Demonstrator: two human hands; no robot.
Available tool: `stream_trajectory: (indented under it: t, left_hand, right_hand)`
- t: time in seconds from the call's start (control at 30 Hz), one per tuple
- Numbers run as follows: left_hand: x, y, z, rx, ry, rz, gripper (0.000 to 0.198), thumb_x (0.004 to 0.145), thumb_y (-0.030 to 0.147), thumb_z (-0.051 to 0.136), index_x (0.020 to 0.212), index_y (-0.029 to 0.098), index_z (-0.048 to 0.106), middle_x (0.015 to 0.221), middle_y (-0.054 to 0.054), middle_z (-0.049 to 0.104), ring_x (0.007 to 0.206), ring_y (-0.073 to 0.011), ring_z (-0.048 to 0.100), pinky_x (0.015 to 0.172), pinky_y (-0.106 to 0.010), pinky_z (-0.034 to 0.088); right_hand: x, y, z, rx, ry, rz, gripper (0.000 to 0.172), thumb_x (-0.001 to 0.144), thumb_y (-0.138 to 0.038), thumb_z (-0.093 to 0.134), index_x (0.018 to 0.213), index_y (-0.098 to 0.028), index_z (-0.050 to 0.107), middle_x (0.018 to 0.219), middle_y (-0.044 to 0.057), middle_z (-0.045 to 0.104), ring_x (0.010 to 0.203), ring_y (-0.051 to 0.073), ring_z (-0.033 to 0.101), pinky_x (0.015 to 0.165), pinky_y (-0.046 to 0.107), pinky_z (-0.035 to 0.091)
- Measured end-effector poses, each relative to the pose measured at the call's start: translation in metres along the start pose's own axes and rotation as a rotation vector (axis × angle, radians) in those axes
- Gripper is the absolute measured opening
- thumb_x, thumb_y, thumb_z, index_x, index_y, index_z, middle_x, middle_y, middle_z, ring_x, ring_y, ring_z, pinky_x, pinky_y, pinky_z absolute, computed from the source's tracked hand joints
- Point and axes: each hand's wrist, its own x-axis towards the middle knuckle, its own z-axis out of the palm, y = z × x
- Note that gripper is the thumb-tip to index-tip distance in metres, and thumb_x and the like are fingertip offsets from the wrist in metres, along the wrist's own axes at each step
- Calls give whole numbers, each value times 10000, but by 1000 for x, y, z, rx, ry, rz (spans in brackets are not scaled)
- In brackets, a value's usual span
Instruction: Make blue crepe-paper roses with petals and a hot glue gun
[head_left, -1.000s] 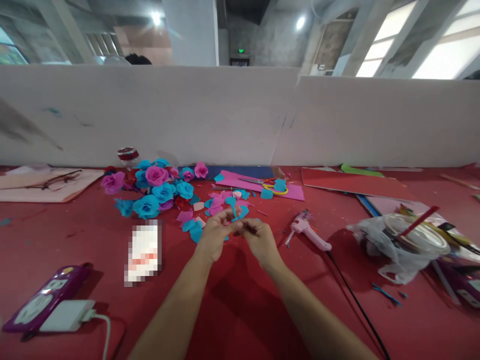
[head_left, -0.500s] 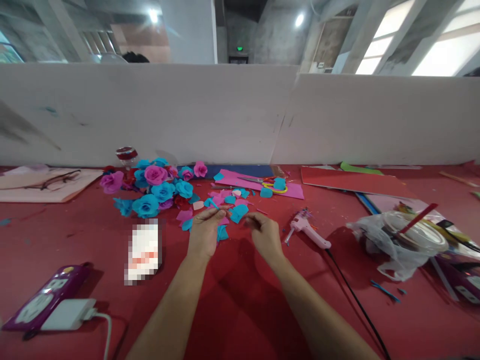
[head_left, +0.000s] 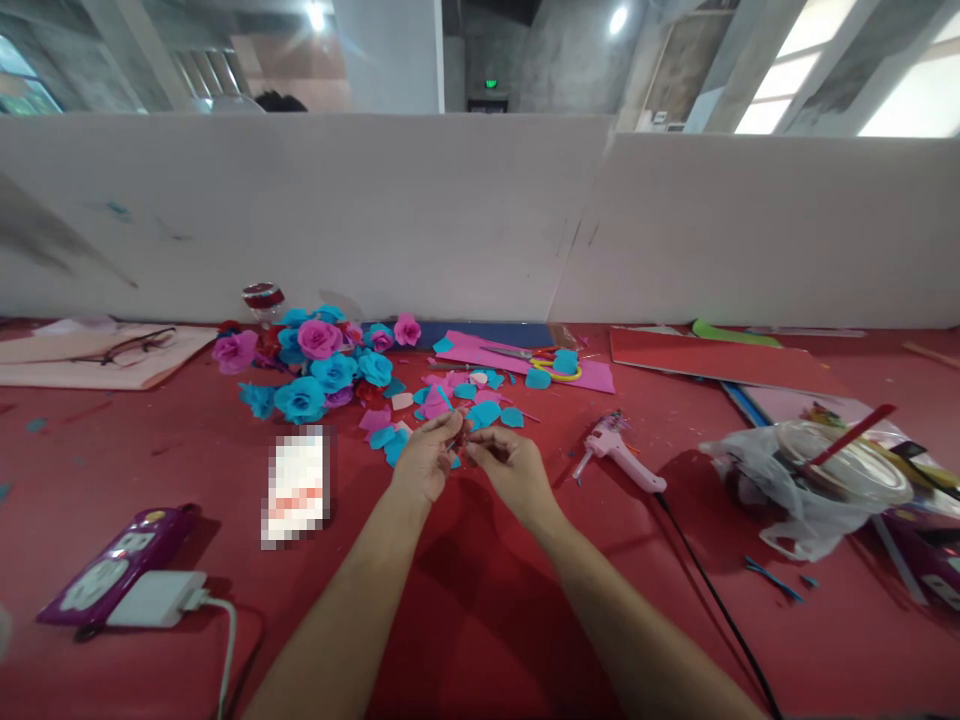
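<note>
Over the red table my left hand is closed in a pinch, and a thin blue strip pokes up from its fingertips. My right hand is pinched too, its fingertips almost meeting the left ones; whatever is between them is too small to name. Just beyond the hands lie loose blue paper petals, with pink ones among them. To the right of my right hand rests a pink hot glue gun with a black cord.
Paper roses in blue, pink and purple are heaped at left. Yellow-handled scissors lie on pink paper. A purple power strip with a white charger is front left. A bagged cup stands right.
My right hand has moved left, bringing its fingertips up to those of my left hand. The view has shifted slightly, so the table's things appear a little farther right.
</note>
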Motion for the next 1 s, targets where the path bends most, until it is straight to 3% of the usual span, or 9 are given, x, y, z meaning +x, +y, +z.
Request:
stream_trajectory:
  t: [0.2, 0.37, 0.53, 0.6, 0.7, 0.83, 1.0]
  left_hand:
    - [3, -1, -3, 52, -8, 60, 182, 576, 177, 822, 682, 133, 682, 629, -17, 658, 597, -101, 603, 566, -214, 454]
    - [2, -1, -4, 104, -122, 56, 259, 570, 240, 827, 787, 148, 721, 734, -49, 706, 675, -126, 632, 622, -235, 474]
    - [2, -2, -6, 289, -164, 280, 192, 548, 217, 826, 660, 144, 688, 713, -32, 690, 720, -130, 625, 734, -252, 470]
    - [1, 1, -7, 251, -167, 360, 199, 586, 250, 809, 685, 165, 658, 703, -7, 669, 723, -128, 625, 759, -267, 475]
    - [2, 7, -8, 107, -169, 406, 244, 626, 275, 788, 700, 190, 572, 694, 35, 607, 697, -111, 614, 756, -284, 494]
    - [9, 9, -12, 173, -104, 410, 257, 649, 247, 762, 651, 178, 514, 643, 53, 521, 483, -32, 417, 513, -183, 399]
    - [11, 11, -12, 219, 74, 405, 295, 581, 251, 785, 622, 179, 503, 530, 83, 393, 419, -25, 277, 403, -176, 234]
  right_hand:
    - [-1, 3, 2, 51, -8, 48, 138, 727, -300, 622, 788, -188, 673, 698, 14, 676, 637, 163, 621, 672, 306, 504]
    - [1, 6, 1, 78, 25, 42, 125, 751, -296, 597, 764, -183, 649, 685, 12, 651, 633, 148, 595, 662, 283, 483]
    - [6, 14, 0, 27, 36, 28, 116, 731, -300, 576, 730, -192, 616, 677, 7, 642, 600, 140, 576, 629, 278, 470]
    - [9, 15, -6, -42, 42, 21, 109, 721, -288, 563, 718, -193, 617, 664, 1, 636, 575, 132, 559, 609, 270, 458]
    - [15, 9, -23, -53, 209, -3, 128, 726, -311, 556, 735, -196, 611, 660, -4, 622, 540, 116, 507, 563, 249, 421]
    - [22, -1, -47, 69, 520, -4, 244, 767, -420, 553, 788, -181, 598, 632, -7, 579, 491, 102, 413, 497, 238, 345]
    - [23, 2, -53, -216, 530, -27, 307, 832, -448, 492, 783, -179, 632, 589, 1, 559, 538, 134, 445, 542, 255, 355]
